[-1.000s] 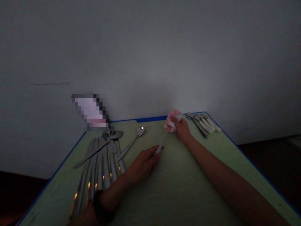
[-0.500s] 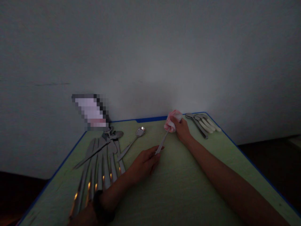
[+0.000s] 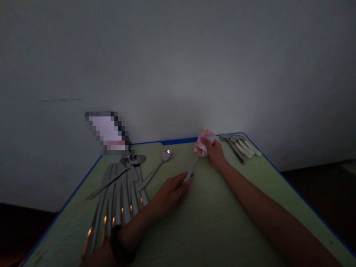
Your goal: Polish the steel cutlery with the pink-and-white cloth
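Left hand was pinched shut on the handle end of a slim utensil, about mid-counter. Right hand was closed around a pink cloth bunched over the utensil's other end, near the far edge. Couldn't tell what kind of utensil it was. A lone spoon lay just left of it, a row of cutlery ran along the left edge, and a small pile sat at the far right corner.

One cloth, one held utensil, one loose spoon, two cutlery groups
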Available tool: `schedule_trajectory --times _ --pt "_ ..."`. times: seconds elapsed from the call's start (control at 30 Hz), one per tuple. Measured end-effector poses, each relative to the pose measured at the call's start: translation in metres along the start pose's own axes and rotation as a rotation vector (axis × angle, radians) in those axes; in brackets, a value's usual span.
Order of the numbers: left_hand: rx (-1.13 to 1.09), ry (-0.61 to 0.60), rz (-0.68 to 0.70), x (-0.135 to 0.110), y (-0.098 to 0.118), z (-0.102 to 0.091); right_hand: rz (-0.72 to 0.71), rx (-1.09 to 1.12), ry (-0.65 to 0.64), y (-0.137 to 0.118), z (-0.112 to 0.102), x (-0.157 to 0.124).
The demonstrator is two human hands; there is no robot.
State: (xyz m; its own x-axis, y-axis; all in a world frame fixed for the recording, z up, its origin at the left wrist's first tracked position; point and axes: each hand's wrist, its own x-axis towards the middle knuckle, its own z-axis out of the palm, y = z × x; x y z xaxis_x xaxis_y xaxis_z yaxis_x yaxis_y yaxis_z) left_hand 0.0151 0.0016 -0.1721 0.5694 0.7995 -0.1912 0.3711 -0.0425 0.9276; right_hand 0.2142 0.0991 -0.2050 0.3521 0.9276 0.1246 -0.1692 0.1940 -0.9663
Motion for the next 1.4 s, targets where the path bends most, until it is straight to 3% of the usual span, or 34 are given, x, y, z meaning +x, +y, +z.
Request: schedule_trajectory --times 1.4 --pt "-0.022 0.003 0.002 -0.0012 0.0012 0.0007 -0.018 -0.009 -0.019 -0.0049 0.0009 -0.0031"
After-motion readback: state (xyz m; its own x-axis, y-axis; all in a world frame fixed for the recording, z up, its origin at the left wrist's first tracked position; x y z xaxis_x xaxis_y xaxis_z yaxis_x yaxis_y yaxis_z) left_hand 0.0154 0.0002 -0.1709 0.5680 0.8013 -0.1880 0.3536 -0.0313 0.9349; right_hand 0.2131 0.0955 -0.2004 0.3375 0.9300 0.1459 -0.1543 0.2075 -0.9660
